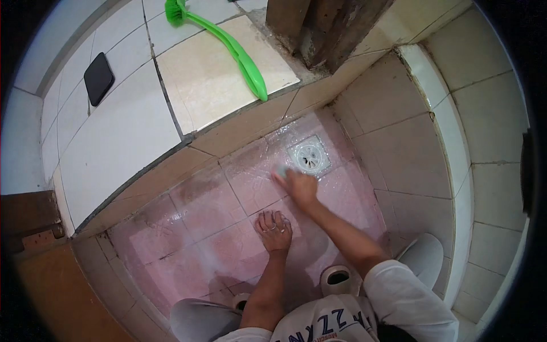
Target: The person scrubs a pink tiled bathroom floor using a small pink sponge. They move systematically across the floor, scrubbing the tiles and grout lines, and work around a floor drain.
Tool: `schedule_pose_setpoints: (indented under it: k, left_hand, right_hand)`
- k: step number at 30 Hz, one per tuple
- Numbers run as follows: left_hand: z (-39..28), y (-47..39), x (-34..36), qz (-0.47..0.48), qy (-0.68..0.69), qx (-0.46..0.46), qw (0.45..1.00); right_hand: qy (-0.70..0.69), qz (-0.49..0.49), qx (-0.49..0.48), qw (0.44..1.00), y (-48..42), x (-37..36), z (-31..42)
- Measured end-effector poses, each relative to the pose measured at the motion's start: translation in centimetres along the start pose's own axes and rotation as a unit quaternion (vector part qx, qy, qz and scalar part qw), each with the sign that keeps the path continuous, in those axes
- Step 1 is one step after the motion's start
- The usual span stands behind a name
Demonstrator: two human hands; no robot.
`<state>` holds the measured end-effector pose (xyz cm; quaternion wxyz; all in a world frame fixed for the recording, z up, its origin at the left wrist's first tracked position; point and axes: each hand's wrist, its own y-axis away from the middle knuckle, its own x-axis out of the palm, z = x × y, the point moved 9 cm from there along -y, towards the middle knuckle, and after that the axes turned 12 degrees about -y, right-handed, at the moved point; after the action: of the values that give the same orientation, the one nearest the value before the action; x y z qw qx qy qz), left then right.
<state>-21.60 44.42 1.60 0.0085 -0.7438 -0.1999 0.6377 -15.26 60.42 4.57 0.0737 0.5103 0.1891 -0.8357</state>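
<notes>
Wet pink floor tiles (pixel 218 243) lie below me. My right hand (pixel 299 184), slightly blurred, is closed around a small pale scrubbing pad or sponge (pixel 282 171) pressed near the floor, just left of a square floor drain (pixel 309 157). The pad's exact kind is unclear. My left hand (pixel 273 228), with a ring on one finger, is spread over the tiles, nearer to me; it holds nothing that I can see. A green long-handled brush (pixel 239 53) lies on the raised tiled ledge beyond the drain.
A dark phone-like flat object (pixel 98 79) lies on the ledge (pixel 119 124) at the left. The ledge has a raised edge. A wooden door frame (pixel 307 30) stands at the top. Tiled walls rise at the right (pixel 397 145), and a brown panel (pixel 51 290) is at lower left.
</notes>
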Motion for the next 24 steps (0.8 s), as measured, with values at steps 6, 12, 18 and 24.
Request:
schedule_pose_setpoints:
  k: [6,12,18,24]
  left_hand:
    - [0.1,-0.2,-0.7,-0.007,-0.002,-0.001,1.0]
    - [0.6,0.3,-0.2,-0.001,-0.016,0.0,1.0]
    - [-0.3,-0.1,0.1,-0.016,-0.019,-0.001,1.0]
    - [0.2,0.0,-0.4,0.0,-0.017,-0.01,1.0]
  right_hand:
    - [-0.004,-0.03,0.02,0.999,15.3,-6.9,-1.4]
    - [-0.017,-0.05,0.022,0.998,1.9,-1.7,1.4]
    - [-0.001,-0.084,0.025,0.996,-7.2,-1.3,-0.9]
    - [0.037,-0.005,0.082,0.996,13.5,-7.2,-5.0]
